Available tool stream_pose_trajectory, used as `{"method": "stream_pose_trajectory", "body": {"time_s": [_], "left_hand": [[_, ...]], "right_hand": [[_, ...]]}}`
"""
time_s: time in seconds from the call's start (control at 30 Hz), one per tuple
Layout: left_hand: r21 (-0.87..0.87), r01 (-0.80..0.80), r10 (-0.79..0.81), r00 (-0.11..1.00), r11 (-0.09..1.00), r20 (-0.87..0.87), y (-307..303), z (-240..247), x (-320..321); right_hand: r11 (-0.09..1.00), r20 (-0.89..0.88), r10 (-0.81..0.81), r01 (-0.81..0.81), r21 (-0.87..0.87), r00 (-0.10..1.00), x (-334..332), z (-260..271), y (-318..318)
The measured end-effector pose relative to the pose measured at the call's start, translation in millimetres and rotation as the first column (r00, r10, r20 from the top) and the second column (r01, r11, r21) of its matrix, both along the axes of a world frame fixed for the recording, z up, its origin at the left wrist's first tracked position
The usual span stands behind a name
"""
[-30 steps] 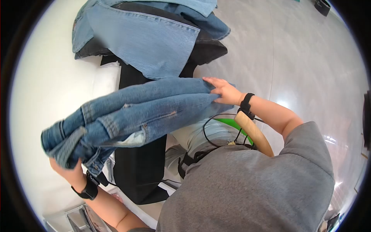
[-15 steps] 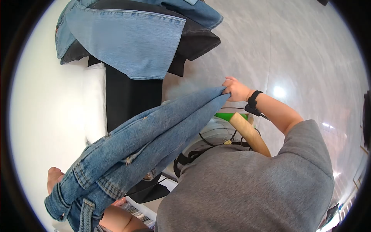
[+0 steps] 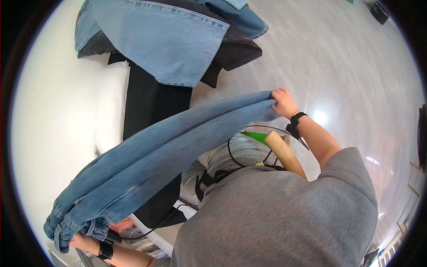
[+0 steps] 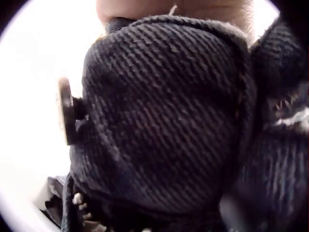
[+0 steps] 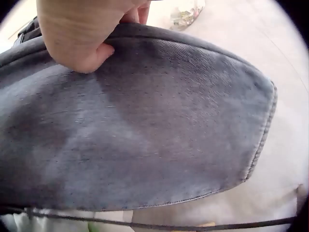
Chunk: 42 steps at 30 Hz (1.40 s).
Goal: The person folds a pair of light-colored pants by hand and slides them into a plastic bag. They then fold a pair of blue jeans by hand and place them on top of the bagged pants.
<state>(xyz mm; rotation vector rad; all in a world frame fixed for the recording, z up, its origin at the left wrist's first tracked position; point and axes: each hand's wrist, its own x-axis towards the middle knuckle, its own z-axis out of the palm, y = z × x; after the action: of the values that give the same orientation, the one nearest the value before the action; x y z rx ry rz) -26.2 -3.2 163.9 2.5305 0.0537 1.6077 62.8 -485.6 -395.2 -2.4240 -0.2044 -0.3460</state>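
Observation:
A pair of blue jeans [image 3: 151, 142] stretches diagonally between both hands in the head view. The left hand [image 3: 82, 241] grips the waistband end at the lower left; its fingers are partly hidden by denim. In the left wrist view the waistband [image 4: 164, 111] with a metal button [image 4: 65, 111] fills the picture below part of that hand [image 4: 174, 10]. The right hand [image 3: 283, 102] pinches the leg end. In the right wrist view the right hand [image 5: 87, 36] holds the leg's upper edge, and the stitched hem [image 5: 263, 133] hangs free to the right.
A pile of light blue and black denim [image 3: 160, 40] lies at the top on a black surface [image 3: 155, 107]. White wrapped material [image 3: 113, 107] runs beside it. A curved wooden piece [image 3: 287, 153], a green item [image 3: 258, 137] and black cables are near the waist. Grey floor [image 3: 351, 80] spreads right.
The left hand moved down toward the lower left with the waistband. The right hand, lying on the leg with spread fingers earlier, now grips its end farther right. The jeans are drawn out longer.

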Motion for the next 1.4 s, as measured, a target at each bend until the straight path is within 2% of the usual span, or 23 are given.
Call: {"method": "stream_pose_trajectory", "body": {"time_s": [0.03, 0.1, 0.2, 0.3, 0.37, 0.4, 0.47, 0.5, 0.63, 0.7, 0.73, 0.9, 0.93, 0.97, 1.03, 1.1, 1.13, 1.17, 1.2, 1.23, 1.3, 1.37, 1.4], "left_hand": [[-0.047, -0.023, 0.025, 0.999, 0.999, 0.044, 11, 3, -11], [-0.139, -0.076, 0.089, 0.992, 0.987, 0.085, 43, 11, -42], [-0.236, -0.113, 0.125, 0.991, 0.965, 0.04, 137, 6, -114], [-0.341, -0.197, 0.203, 0.979, 0.919, -0.018, 181, -40, -185], [-0.567, -0.128, 0.154, 0.988, 0.813, -0.002, 233, -80, -234], [-0.579, -0.142, 0.168, 0.986, 0.803, -0.009, 249, -102, -251], [-0.578, -0.209, 0.187, 0.977, 0.789, -0.099, 286, -122, -272], [-0.567, -0.249, 0.197, 0.968, 0.785, -0.153, 306, -138, -289], [-0.585, -0.323, 0.222, 0.945, 0.744, -0.239, 338, -170, -309], [-0.578, -0.335, 0.218, 0.94, 0.744, -0.264, 345, -186, -309], [-0.648, -0.345, 0.215, 0.937, 0.679, -0.274, 344, -191, -309], [-0.845, -0.36, 0.182, 0.932, 0.395, -0.313, 321, -211, -292], [-0.868, -0.366, 0.163, 0.93, 0.335, -0.329, 319, -217, -285], [-0.873, -0.354, 0.163, 0.935, 0.335, -0.317, 322, -224, -286], [-0.807, -0.466, -0.004, 0.865, 0.362, -0.501, 335, -246, -279], [-0.722, -0.55, 0.003, 0.796, 0.419, -0.605, 341, -252, -274], [-0.727, -0.541, 0.012, 0.806, 0.423, -0.592, 337, -253, -271], [-0.657, -0.594, 0.204, 0.794, 0.464, -0.572, 338, -265, -272], [-0.731, -0.545, 0.087, 0.821, 0.41, -0.564, 332, -256, -277], [-0.617, -0.632, 0.243, 0.764, 0.47, -0.597, 328, -263, -282], [-0.448, -0.583, 0.421, 0.807, 0.678, -0.414, 296, -265, -279], [-0.401, -0.579, 0.443, 0.81, 0.71, -0.385, 264, -265, -268], [-0.395, -0.591, 0.434, 0.797, 0.704, -0.42, 233, -253, -246]], "right_hand": [[1.0, 0.008, 0.013, -0.012, -0.007, 1.0, 4, 3, 0], [0.956, -0.115, -0.247, 0.261, 0.132, 0.962, 12, 15, -1], [0.927, 0.085, -0.327, 0.302, 0.222, 0.941, 28, 64, -4], [0.973, 0.336, -0.227, 0.202, 0.108, 0.914, 61, 117, -32], [0.988, 0.514, -0.155, 0.145, 0.06, 0.843, 78, 188, -49], [0.98, 0.487, -0.181, 0.199, 0.014, 0.854, 82, 221, -58], [0.964, 0.734, -0.101, 0.248, -0.094, 0.672, 99, 297, -62], [0.96, 0.728, -0.094, 0.257, -0.115, 0.679, 102, 338, -57], [0.949, 0.763, 0.259, -0.008, -0.316, 0.592, 137, 479, 12], [0.926, 0.76, 0.349, -0.079, -0.368, 0.549, 165, 509, 59], [0.888, 0.684, 0.426, -0.129, -0.442, 0.592, 180, 519, 84], [0.663, 0.399, 0.691, -0.307, -0.683, 0.603, 235, 497, 214], [0.605, 0.376, 0.762, -0.373, -0.704, 0.527, 251, 481, 240], [0.545, 0.351, 0.82, -0.433, -0.718, 0.452, 266, 461, 260], [0.439, 0.154, 0.826, -0.447, -0.779, 0.542, 272, 431, 283], [0.493, 0.271, 0.81, -0.353, -0.795, 0.52, 273, 405, 280], [0.535, 0.275, 0.777, -0.365, -0.762, 0.566, 271, 401, 280], [0.586, 0.293, 0.737, -0.36, -0.726, 0.609, 259, 402, 274], [0.658, 0.319, 0.682, -0.362, -0.661, 0.658, 246, 408, 261], [0.748, 0.404, 0.614, -0.336, -0.573, 0.678, 235, 412, 245], [0.91, 0.513, 0.34, -0.139, -0.39, 0.788, 229, 406, 205], [0.917, 0.544, -0.043, 0.249, -0.311, 0.838, 237, 382, 163], [0.894, 0.477, -0.18, 0.345, -0.285, 0.86, 233, 379, 150]]}}
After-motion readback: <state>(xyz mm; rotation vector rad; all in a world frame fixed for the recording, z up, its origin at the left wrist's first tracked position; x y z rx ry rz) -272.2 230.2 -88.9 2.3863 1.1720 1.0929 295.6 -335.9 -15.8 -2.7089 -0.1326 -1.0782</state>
